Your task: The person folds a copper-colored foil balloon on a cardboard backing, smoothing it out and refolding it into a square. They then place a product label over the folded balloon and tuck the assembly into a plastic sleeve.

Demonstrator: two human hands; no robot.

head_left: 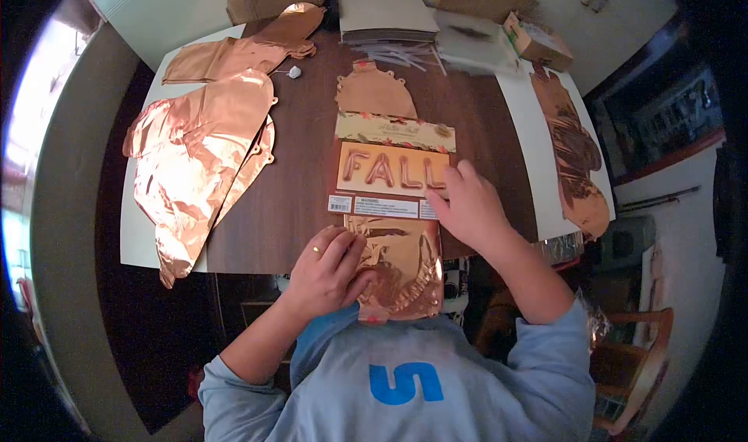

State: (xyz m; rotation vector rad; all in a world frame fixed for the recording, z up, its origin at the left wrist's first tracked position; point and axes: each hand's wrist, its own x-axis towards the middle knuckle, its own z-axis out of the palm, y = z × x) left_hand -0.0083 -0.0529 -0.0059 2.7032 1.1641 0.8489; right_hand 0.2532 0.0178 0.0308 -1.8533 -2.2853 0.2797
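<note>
A printed package card (392, 168) reading "FALL", with a floral header and a warning strip, lies in front of me on the brown table. Below it, a folded copper foil balloon (397, 255) hangs past the table's front edge towards my shirt. Curled fingers of my left hand (331, 269), which wears a ring, hold the balloon's left side. My right hand (470, 207) grips the card's right edge, thumb on the front. Another copper foil balloon (375, 90) shows flat beyond the card, partly covered by it.
Large copper foil balloons (199, 146) lie at the left, more foil pieces (573, 146) at the right. At the back are a stack of white sheets (388, 17), thin white straws (397, 55), clear plastic bags (475, 45) and a cardboard box (538, 42). A wooden chair (650, 364) stands right.
</note>
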